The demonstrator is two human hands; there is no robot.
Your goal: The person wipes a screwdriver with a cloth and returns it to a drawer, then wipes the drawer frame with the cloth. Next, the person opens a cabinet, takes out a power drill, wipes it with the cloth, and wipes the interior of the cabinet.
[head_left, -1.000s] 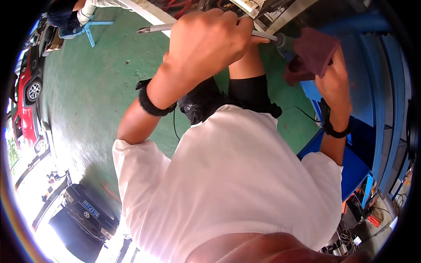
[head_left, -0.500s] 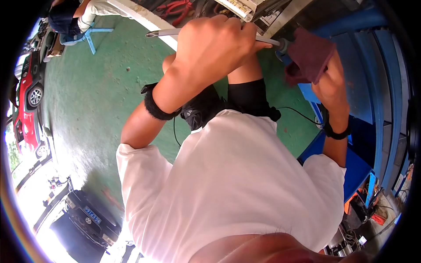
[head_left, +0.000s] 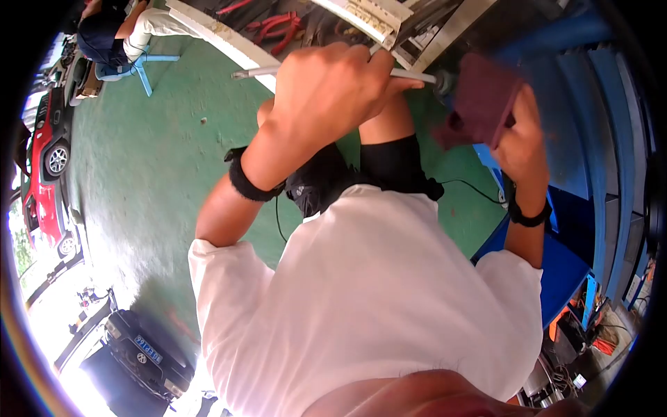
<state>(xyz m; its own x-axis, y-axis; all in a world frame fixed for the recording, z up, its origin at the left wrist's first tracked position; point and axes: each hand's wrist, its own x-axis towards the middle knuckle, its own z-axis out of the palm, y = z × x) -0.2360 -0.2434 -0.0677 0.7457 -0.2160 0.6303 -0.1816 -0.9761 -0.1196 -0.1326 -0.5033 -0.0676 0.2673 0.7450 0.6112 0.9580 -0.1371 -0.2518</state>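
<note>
My left hand (head_left: pixel 333 94) is closed around the shaft of a long screwdriver (head_left: pixel 410 75), seen from the back of the hand. The tool's flat metal tip sticks out to the left, and its greyish handle end lies to the right. My right hand (head_left: pixel 522 142) grips a maroon cloth (head_left: pixel 486 94), which hangs loosely over and past the fingers. The cloth's edge is close against the handle end; whether they touch, I cannot tell. Motion blur softens the cloth's lower corner.
Ahead stands a white-edged bench (head_left: pixel 222 35) holding red-handled pliers (head_left: pixel 278 28) and other tools. Blue metal shelving (head_left: pixel 590 139) rises at right. A person (head_left: pixel 114 35) sits on a blue stool (head_left: pixel 142 69) at far left. Red (head_left: pixel 45 187) and dark (head_left: pixel 142 351) cars stand at left.
Both hands, with the screwdriver and the cloth, appear slightly lower in view. The bench and cars shift down a little as well. The cloth's shape has changed slightly; both grips stay the same.
</note>
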